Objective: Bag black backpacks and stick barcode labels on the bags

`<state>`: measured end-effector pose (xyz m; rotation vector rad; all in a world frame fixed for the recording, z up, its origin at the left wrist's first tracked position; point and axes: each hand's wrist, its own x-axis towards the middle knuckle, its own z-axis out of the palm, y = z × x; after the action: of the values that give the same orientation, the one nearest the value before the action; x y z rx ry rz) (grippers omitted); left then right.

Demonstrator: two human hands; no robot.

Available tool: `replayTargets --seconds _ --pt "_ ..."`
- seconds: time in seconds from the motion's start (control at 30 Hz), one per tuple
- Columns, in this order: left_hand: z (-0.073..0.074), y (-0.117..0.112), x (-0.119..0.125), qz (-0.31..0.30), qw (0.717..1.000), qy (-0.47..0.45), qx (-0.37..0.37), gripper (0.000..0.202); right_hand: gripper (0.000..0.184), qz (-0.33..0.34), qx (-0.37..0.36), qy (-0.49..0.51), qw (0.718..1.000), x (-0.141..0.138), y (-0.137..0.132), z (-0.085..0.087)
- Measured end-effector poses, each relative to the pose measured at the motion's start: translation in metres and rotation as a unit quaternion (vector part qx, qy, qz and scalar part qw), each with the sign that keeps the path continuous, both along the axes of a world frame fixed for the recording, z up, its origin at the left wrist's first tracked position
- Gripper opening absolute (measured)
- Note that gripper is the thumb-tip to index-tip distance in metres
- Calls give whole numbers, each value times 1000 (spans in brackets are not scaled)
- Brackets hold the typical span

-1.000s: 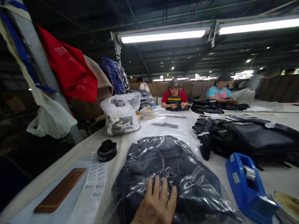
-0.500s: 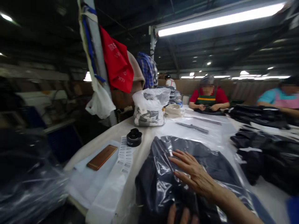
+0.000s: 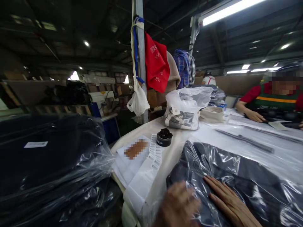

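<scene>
The right hand (image 3: pixel 233 201) lies on a dark bundle in clear plastic (image 3: pixel 251 170), its grip apart and its fingers stretched out flat against the shiny film. The left hand (image 3: pixel 178 201) is over the near left edge of that bundle — it is badly blurred, so I cannot tell whether its grip is apart or together, or whether it touches the film. The bundle lies on the pale surface (image 3: pixel 176 145), in front of the person and toward the right of the view.

Just beyond its left corner sits a round black object (image 3: pixel 164 138), next to a sheet of printed labels (image 3: pixel 155 151); a pixelated brown item (image 3: pixel 136 149) rests on pale paper to the left of those. Farther back stand a white plastic bag (image 3: pixel 187 101) with patterned contents and, beside it, a beige fabric piece (image 3: pixel 211 114). Grey strips (image 3: pixel 246 140) lie beyond the bundle. At far left is a stack of dark plastic-wrapped goods (image 3: pixel 59 145) — a white label (image 3: pixel 36 144) shows on top. Across the surface, a co-worker in a green apron (image 3: pixel 279 101) bends over dark material.
</scene>
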<state>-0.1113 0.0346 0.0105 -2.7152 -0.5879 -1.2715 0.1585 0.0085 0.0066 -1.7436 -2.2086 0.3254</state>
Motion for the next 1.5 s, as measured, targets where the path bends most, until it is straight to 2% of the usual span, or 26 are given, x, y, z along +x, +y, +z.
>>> replayTargets --seconds 0.03,0.07,0.1,0.17,0.2,0.27,0.33,0.4,0.47,0.53,0.57,0.6,0.67,0.73,0.8,0.87,1.0,1.13,1.27,1.43,1.5 --pt "10 22 -10 55 989 -60 -126 45 51 -8 0 7 1000 0 0 -1" --pt "19 45 -21 131 946 -131 -265 45 50 -20 -1 14 1000 -1 0 -2" --pt "25 67 -32 195 880 -191 -389 52 50 -32 0 22 999 -2 0 -3" --pt "31 103 -52 240 823 -217 -467 66 51 -39 1 38 999 -4 -1 -5" --pt "29 117 -60 240 796 -221 -510 62 51 -39 2 45 998 -4 -1 -6" --pt "22 134 -71 208 757 -218 -580 44 51 -44 2 55 997 -1 -1 -8" --pt "13 141 -76 163 718 -207 -644 26 47 -33 11 60 998 5 0 -8" --pt "8 143 -78 116 679 -191 -699 20 43 -2 5 55 998 8 5 0" --pt "8 144 -78 62 637 -180 -747 23 43 9 -26 34 999 1 14 20" --pt "9 145 -78 5 597 -180 -781 28 46 -41 -52 2 998 -22 25 48" --pt "9 146 -78 -19 582 -186 -791 31 49 -89 -55 -7 994 -40 32 63" --pt "9 146 -78 -39 570 -194 -797 34 52 -119 -28 -7 993 -60 39 77" --pt "8 147 -79 -69 555 -215 -800 41 48 -65 19 49 997 -105 56 97" --pt "7 148 -80 -91 546 -239 -798 45 43 -34 15 142 989 -145 76 101" --pt "7 148 -81 -113 539 -259 -793 48 36 -53 2 231 972 -174 97 89" --pt "7 149 -82 -134 531 -276 -790 47 35 -94 -13 291 952 -189 114 68" --pt "8 151 -78 -170 517 -296 -785 41 40 -142 -22 343 928 -190 133 31" --pt "10 152 -69 -194 513 -306 -778 43 41 -162 -30 405 900 -185 138 15" --pt "9 153 -62 -183 510 -308 -782 43 44 -163 -58 463 870 -188 135 16" --pt "8 154 -57 -156 509 -316 -785 40 45 -182 -84 575 793 -194 129 28" --pt "10 152 -56 -155 511 -317 -784 42 44 -190 -88 593 778 -194 128 31"
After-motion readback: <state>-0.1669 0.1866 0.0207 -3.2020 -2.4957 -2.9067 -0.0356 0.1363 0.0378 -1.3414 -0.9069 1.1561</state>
